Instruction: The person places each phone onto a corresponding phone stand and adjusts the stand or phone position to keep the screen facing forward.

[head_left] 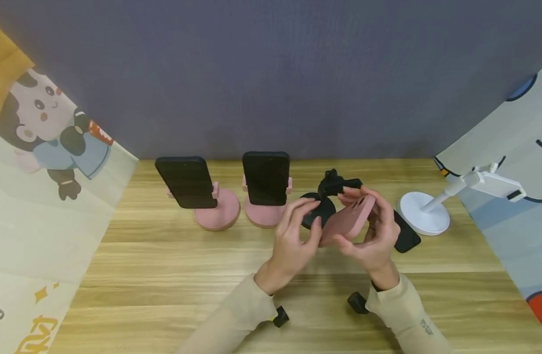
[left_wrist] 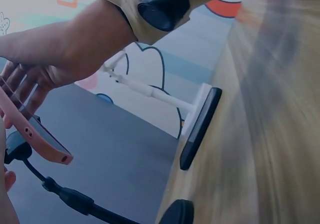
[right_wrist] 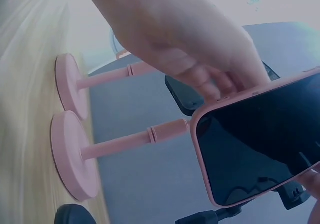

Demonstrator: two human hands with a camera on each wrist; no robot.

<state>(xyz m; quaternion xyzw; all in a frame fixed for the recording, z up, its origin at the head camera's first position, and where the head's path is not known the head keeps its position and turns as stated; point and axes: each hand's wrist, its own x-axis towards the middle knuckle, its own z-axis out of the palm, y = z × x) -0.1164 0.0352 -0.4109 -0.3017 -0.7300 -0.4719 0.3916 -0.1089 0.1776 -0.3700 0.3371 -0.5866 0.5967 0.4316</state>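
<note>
A phone in a pink case (head_left: 348, 219) is tilted above the table in my right hand (head_left: 377, 231), fingers and thumb along its edges. Its case back faces up in the head view, while its dark screen shows in the right wrist view. My left hand (head_left: 295, 236) is at the phone's lower left edge, fingers loosely extended and thumb right by the case. Behind the phone stands a black phone stand with a round base (head_left: 317, 216) and a holder head (head_left: 334, 184) close to my right fingertips. The left hand is mostly cut off in the left wrist view.
Two pink phone stands (head_left: 217, 211) hold upright black phones (head_left: 266, 178) to the left. A white phone stand (head_left: 423, 214) is at the right, with a black phone (head_left: 407, 235) lying flat beside its base. A dark panel (head_left: 271, 78) closes off the back of the wooden table.
</note>
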